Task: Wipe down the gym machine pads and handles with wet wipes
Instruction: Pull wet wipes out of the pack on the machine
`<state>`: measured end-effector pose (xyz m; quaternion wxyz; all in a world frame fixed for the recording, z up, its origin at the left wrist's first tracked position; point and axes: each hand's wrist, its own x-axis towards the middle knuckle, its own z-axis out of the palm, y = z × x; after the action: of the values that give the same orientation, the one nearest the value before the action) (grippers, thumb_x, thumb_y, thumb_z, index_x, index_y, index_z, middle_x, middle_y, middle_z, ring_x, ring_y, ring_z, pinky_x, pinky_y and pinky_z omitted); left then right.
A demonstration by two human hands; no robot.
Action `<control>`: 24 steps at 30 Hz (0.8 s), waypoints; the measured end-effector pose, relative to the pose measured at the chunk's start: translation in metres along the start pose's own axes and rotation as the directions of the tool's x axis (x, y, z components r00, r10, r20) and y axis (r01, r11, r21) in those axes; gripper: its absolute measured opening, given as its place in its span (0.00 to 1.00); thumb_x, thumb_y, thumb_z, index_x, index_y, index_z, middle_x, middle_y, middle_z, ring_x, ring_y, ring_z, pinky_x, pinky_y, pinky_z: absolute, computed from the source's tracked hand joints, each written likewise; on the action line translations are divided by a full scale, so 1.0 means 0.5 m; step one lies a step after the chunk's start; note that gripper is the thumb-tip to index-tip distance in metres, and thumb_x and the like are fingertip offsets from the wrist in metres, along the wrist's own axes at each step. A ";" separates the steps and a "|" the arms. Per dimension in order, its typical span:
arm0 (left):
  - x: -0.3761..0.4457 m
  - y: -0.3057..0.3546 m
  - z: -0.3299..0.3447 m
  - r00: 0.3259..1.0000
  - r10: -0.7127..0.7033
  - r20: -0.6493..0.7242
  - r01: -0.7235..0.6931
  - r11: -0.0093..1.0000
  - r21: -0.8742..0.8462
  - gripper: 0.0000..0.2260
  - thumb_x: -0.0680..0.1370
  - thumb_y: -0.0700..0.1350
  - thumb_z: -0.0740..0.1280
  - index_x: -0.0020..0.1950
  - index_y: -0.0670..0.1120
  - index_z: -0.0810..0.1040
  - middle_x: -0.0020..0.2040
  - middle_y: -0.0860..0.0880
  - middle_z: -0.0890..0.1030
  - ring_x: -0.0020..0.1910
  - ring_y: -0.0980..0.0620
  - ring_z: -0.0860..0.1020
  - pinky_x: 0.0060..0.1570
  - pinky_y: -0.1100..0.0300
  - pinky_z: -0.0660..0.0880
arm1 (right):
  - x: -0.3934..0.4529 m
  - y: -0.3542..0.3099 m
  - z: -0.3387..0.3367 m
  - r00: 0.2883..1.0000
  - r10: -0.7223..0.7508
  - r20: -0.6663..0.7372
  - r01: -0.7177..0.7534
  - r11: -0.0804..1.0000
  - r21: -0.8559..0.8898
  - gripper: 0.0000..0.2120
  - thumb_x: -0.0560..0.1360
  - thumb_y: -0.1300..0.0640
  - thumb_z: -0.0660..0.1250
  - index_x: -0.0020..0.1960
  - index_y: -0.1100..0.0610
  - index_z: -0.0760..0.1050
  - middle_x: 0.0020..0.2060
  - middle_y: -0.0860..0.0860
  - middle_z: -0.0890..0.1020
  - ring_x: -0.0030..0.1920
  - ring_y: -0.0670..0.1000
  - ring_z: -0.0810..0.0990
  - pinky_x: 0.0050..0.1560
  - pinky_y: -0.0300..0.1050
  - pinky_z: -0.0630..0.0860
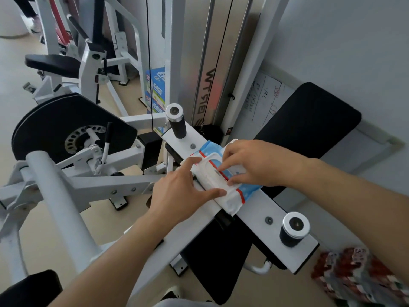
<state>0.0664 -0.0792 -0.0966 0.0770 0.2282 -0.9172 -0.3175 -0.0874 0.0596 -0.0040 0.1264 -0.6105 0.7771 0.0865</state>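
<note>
A pale grey wall (pixel 343 41) stands on the right, a whiteboard (pixel 265 96) leaning against it; beige floor (pixel 13 69) spreads left, evenly lit.

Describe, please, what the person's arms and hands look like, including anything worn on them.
Both forearms are bare as far as the picture shows, with no sleeves in view. The left hand and the right hand wear no gloves, and no rings, watch or bracelets are visible.
</note>
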 end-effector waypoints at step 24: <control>0.021 0.001 0.006 0.999 -0.009 -0.042 0.007 0.999 -0.051 0.28 0.67 0.77 0.66 0.57 0.59 0.69 0.31 0.56 0.73 0.35 0.55 0.75 0.31 0.58 0.67 | 0.027 -0.009 0.036 0.910 0.151 -0.386 -0.052 0.966 0.255 0.05 0.83 0.55 0.65 0.54 0.53 0.79 0.47 0.44 0.81 0.40 0.43 0.76 0.44 0.41 0.76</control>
<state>0.0560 -0.0819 -0.0987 0.1010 0.2363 -0.9060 -0.3362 -0.0842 0.0511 -0.0251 0.0317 -0.5539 0.8220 -0.1284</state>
